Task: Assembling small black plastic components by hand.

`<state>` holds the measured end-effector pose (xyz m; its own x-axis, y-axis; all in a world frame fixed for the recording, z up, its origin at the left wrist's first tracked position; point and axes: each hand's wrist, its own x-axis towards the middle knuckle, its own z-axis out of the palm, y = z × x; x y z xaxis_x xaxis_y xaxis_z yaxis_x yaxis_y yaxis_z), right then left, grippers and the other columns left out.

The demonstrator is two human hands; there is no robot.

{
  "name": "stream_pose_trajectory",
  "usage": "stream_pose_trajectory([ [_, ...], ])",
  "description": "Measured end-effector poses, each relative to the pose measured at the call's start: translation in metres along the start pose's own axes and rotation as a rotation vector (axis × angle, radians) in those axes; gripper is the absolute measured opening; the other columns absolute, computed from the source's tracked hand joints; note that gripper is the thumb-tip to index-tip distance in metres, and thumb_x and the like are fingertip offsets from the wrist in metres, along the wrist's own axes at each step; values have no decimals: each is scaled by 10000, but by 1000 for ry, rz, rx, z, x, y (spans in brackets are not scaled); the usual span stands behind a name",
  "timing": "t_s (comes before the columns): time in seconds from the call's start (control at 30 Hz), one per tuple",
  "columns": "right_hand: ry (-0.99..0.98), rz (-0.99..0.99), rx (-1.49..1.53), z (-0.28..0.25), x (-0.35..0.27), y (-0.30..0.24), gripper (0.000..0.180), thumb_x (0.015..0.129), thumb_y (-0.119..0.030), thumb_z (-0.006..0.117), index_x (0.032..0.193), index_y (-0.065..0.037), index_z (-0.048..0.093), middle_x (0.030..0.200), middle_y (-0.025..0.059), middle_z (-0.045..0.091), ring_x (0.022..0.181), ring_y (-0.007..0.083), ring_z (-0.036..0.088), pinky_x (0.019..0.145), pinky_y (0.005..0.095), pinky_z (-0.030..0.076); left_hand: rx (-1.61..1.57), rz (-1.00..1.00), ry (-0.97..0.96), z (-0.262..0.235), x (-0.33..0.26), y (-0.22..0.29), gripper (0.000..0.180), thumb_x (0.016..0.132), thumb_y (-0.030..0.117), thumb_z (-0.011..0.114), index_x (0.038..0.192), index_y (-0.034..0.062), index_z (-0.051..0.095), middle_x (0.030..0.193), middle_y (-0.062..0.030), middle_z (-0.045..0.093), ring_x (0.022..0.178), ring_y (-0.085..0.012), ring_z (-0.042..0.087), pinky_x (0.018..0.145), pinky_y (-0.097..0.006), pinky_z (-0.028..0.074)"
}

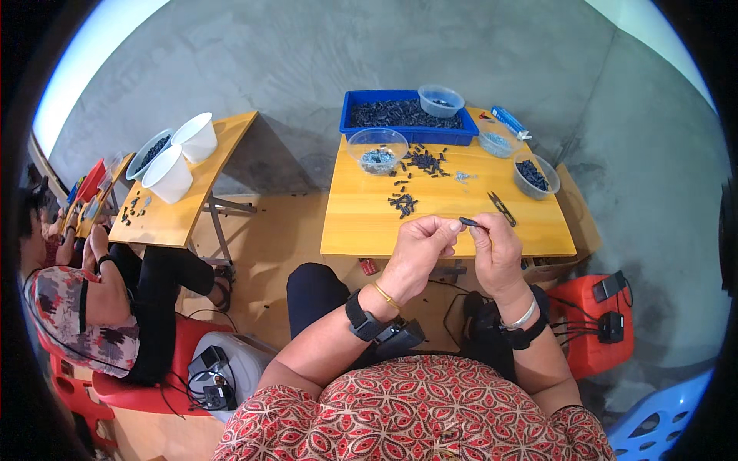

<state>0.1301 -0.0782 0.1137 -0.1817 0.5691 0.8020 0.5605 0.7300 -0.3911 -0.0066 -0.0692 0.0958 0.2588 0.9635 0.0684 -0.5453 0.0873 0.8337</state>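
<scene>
Above the front edge of the yellow table (361,238), my two hands meet fingertip to fingertip. My right hand (500,257) pinches a small black tubular part (468,222) between thumb and forefinger. My left hand (421,250) is closed in a pinch at the part's left end; a tiny pale piece seems to show at its fingertips, too small to name. Loose black parts (402,203) lie in a small heap beyond my left hand, and a larger heap (425,161) lies farther back. Black thread snips (502,208) rest just beyond my right hand.
A blue tray (473,138) of black parts stands at the back, with a clear bowl (441,100) on it. Clear bowls (377,151) (536,177) hold small pieces. A blue-and-white box (509,121) lies back right. At left, a person (108,300) sits by another table with white buckets (167,175).
</scene>
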Motion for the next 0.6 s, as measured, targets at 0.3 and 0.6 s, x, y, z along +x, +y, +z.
stream_pose_trajectory([
  [0.3, -65, -84, 32, -12, 5, -5, 95, 776, 34, 506, 861, -7, 498, 737, 132, 503, 642, 276, 514, 569, 312, 421, 147, 121, -53, -3, -9, 6, 112, 800, 126, 597, 830, 19, 608, 684, -3, 574, 594, -61, 502, 551, -184, 407],
  [0.6, -110, -95, 62, -9, 4, -6, 89, 794, 5, 513, 881, -11, 509, 751, 131, 524, 645, 270, 527, 575, 305, 433, 216, 175, -76, -10, -11, 8, 97, 794, 90, 596, 840, 8, 621, 690, -3, 590, 623, -57, 512, 581, -194, 425],
])
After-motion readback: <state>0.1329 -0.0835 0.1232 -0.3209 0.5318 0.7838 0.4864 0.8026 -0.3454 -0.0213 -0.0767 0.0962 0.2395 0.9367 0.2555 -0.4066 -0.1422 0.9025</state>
